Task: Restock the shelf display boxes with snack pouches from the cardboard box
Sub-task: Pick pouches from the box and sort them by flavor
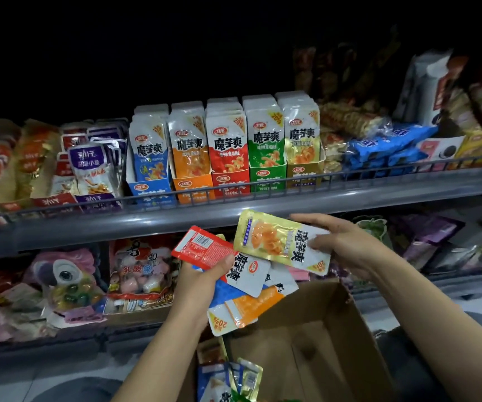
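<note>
So, left hand (205,274): gripping a loose fan of mixed pouches (245,288), could slide into the cardboard box (315,338).
Right hand (341,242): pinching the yellow pouch (280,242); wrong display box (303,172) is easy.

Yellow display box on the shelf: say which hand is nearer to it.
Right. The right hand, holding a yellow pouch, is just below the yellow display box; the left hand sits lower and further left.

A shop: grey wire-fronted shelves (234,195) carry display boxes (267,175) of packaged snacks in rows, with more bagged goods (135,274) on the lower shelf.
</note>
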`<state>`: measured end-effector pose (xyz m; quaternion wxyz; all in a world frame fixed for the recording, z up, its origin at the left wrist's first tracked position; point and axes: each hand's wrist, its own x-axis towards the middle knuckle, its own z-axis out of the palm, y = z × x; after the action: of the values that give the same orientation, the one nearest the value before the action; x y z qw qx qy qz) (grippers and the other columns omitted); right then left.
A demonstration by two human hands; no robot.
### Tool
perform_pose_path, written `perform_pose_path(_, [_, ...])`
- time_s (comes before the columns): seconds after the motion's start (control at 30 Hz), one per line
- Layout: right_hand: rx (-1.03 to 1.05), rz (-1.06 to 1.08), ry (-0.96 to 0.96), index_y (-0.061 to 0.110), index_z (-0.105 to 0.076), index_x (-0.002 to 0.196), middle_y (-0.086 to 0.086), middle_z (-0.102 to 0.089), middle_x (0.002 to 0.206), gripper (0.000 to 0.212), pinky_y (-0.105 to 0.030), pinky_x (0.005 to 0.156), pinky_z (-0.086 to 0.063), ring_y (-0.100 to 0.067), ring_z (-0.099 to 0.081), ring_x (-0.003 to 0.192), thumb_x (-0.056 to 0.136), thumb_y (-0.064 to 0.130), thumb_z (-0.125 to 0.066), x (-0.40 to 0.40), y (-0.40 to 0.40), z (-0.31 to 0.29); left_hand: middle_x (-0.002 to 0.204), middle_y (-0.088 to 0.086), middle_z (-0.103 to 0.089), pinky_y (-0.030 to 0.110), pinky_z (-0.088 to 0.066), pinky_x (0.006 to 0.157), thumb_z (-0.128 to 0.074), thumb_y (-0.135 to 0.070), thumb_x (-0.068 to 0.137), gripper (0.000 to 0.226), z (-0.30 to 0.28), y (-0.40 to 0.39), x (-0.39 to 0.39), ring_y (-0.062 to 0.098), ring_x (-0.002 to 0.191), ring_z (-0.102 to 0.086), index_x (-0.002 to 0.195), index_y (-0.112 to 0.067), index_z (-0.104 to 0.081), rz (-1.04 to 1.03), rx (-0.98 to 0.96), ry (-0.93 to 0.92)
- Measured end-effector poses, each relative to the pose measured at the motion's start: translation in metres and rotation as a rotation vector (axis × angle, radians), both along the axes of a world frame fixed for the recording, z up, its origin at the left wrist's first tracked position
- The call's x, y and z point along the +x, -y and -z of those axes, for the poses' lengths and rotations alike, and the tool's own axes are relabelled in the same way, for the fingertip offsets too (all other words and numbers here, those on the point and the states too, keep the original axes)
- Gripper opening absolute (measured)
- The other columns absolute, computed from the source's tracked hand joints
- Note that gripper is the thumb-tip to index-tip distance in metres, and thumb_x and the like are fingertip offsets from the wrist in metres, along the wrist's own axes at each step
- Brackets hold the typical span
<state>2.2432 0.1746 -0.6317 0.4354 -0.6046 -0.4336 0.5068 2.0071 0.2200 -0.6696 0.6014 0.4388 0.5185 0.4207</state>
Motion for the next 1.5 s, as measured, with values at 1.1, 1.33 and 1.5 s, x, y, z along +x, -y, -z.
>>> perform_pose_path(1.1, [0.511, 0.159, 1.106, 0.008, -0.057, 0.125, -0.01, -0.063, 0.119, 0.031, -0.014, 0.073, -0.031, -0.025, -0.054, 0.115, 0.095, 0.018, -0.054, 0.074, -0.123, -0.163, 0.089, -0.004, -0.071, 0.013, -0.044, 0.051, -0.073, -0.014, 0.078, 0.035, -0.045, -0.023, 0.073, 0.002, 0.069, -0.066, 0.11, -0.017, -0.059, 0.171, 0.065, 0.069])
perform_pose_path(1.33, [0.603, 0.053, 1.255, 0.018, -0.064, 0.12, -0.003, -0.066, 0.12, 0.035, 0.003, 0.069, -0.028, -0.017, -0.059, 0.111, 0.091, 0.002, -0.051, 0.081, -0.126, -0.156, 0.082, -0.01, -0.073, 0.022, -0.044, 0.063, -0.075, -0.015, 0.076, 0.034, -0.041, -0.026, 0.077, 0.006, 0.078, -0.067, 0.106, -0.024, -0.061, 0.17, 0.077, 0.079])
perform_pose_path(1.5, [0.481, -0.12, 1.328, 0.016, -0.058, 0.128, -0.006, -0.065, 0.121, 0.035, -0.024, 0.078, -0.044, -0.023, -0.058, 0.112, 0.094, 0.01, -0.054, 0.061, -0.135, -0.137, 0.085, -0.004, -0.074, 0.015, -0.047, 0.053, -0.073, -0.014, 0.077, 0.035, -0.039, -0.025, 0.078, 0.007, 0.07, -0.07, 0.109, -0.018, -0.061, 0.186, 0.08, 0.072])
